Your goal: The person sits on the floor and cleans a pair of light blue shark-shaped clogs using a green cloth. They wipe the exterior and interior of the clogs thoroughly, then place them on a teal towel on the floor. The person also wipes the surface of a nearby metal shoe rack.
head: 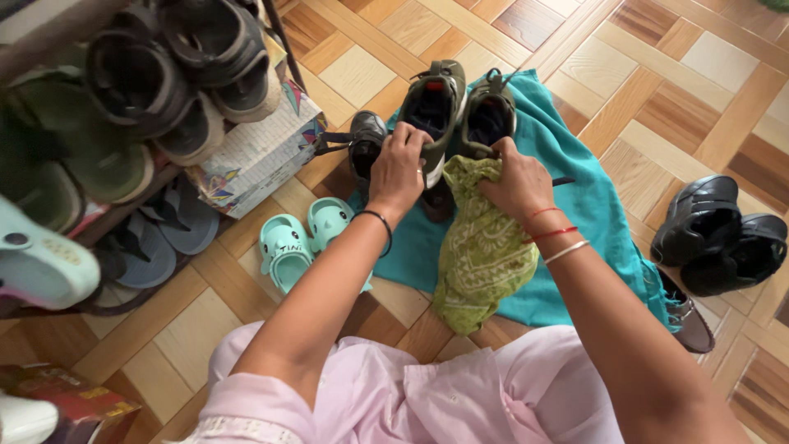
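Clearly the olive-green sneaker (pixel 433 111) is light and fairly stiff, best taken at its heel; the left hand (pixel 397 168) grasps it there above the teal cloth (pixel 588 205). At 3 o'clock the right hand (pixel 518 182) clenches a soft green rag (pixel 479 255) against the second sneaker (pixel 488 117). Fingertips are hidden.

The person wears a soft pink top with short sleeves and a lacy white edge. The left wrist has a thin black band (pixel 380 220). The right wrist has red threads (pixel 549 233) and a silver bangle (pixel 565 252).
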